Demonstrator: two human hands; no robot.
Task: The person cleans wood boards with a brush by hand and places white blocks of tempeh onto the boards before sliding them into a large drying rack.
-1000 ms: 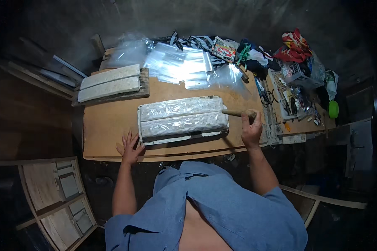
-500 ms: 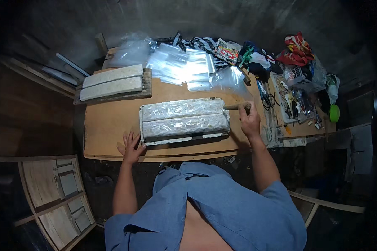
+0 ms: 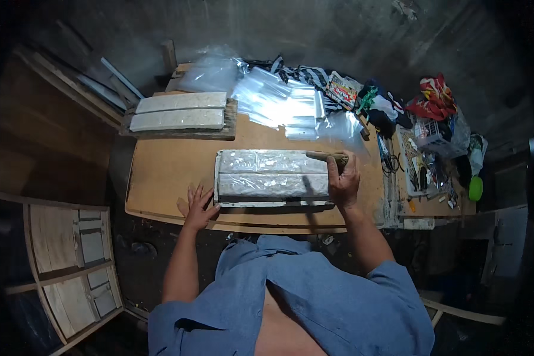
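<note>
Two long pale slabs under shiny clear plastic lie side by side in a shallow white-edged tray near the table's front. My left hand rests open at the tray's near left corner, fingers spread on the table. At the right end, my right hand is closed around a flat brown wooden stick, which reaches left over the far slab. The hand hides the tray's right end.
Behind to the left, two pale slabs lie on a wooden board. Clear plastic sheets cover the table's back. At right are a white basket, cloths and a tray of small tools. A wooden cabinet stands lower left.
My right hand has moved the wooden stick from beside the tray's right end to over the far slab. My left hand stays by the near left corner. The view has shifted slightly.
</note>
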